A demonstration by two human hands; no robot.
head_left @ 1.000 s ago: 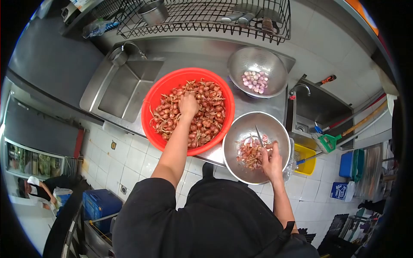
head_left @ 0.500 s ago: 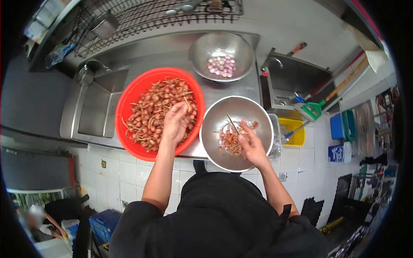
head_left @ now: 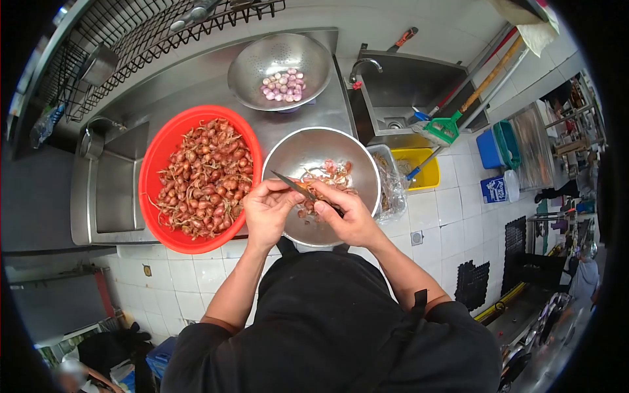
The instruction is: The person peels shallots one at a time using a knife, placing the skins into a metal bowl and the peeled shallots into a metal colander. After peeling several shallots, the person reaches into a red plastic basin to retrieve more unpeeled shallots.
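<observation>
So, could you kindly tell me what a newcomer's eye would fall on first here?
Probably the big red basin heaped with unpeeled shallots, at the left on the steel counter. Next might come the knife in the right hand, close to the left hand, above the metal bowl. Farther back, a colander holds pale purple bulbs.

A white-tiled floor point(head_left: 452, 203) lies below a steel counter point(head_left: 321, 112) and black wire rack point(head_left: 134, 46).
</observation>
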